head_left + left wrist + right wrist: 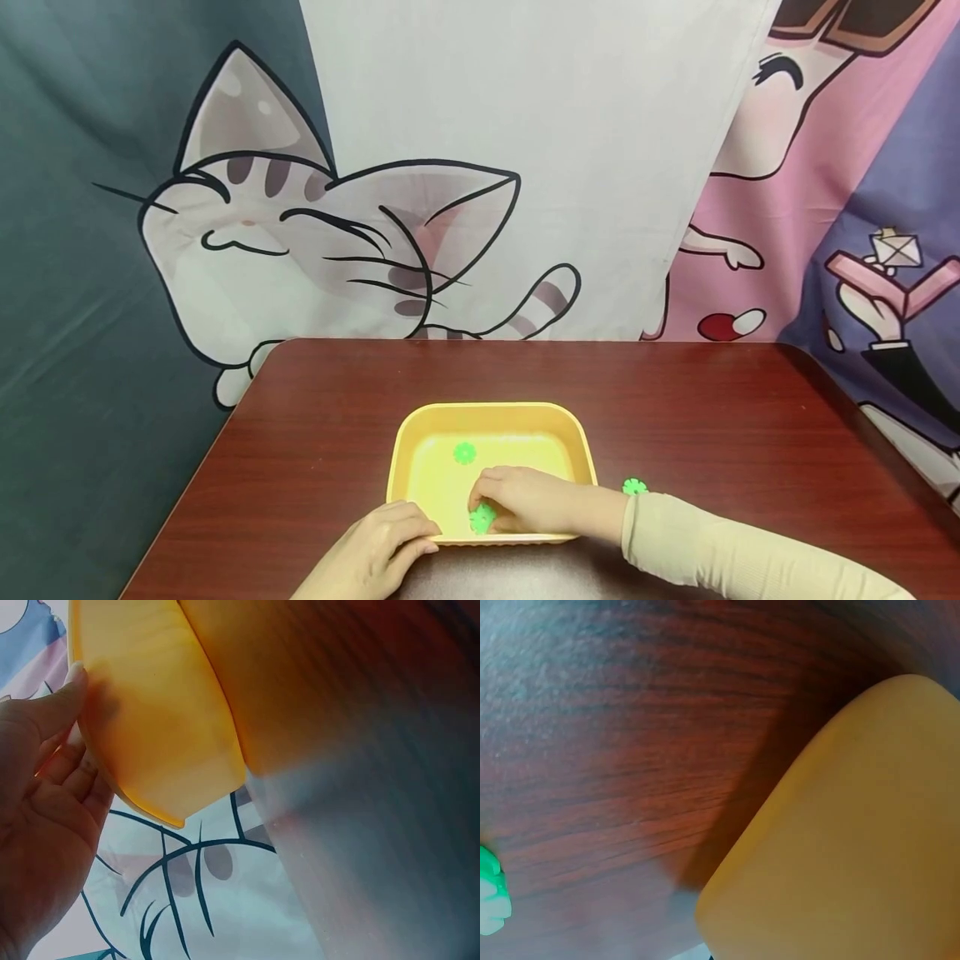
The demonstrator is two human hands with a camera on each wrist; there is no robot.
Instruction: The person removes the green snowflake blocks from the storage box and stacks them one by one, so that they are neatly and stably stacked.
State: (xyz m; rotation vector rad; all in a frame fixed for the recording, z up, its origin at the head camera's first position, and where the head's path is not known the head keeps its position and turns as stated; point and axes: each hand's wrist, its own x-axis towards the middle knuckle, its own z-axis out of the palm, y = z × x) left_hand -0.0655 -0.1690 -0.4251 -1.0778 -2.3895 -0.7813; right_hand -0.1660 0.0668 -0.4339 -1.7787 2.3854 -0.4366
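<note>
A yellow plastic tray (491, 410) lies on the table, its near rim toward me. My left hand (375, 546) holds its near left corner; in the left wrist view the thumb (71, 686) presses the wall from outside. Inside the tray, my right hand (517, 497) has its fingers curled around a green flower-shaped plastic piece (482, 518) near the front wall. Another such green piece (465, 452) lies farther back on the tray floor. The right wrist view shows only the tray's outer wall (847, 847), not the fingers.
Right of the tray, a green piece (634, 486) lies on the dark red wooden table (300, 450), partly behind the right forearm. A cloth (600, 125) printed with cartoon animals hangs beyond the table's back edge.
</note>
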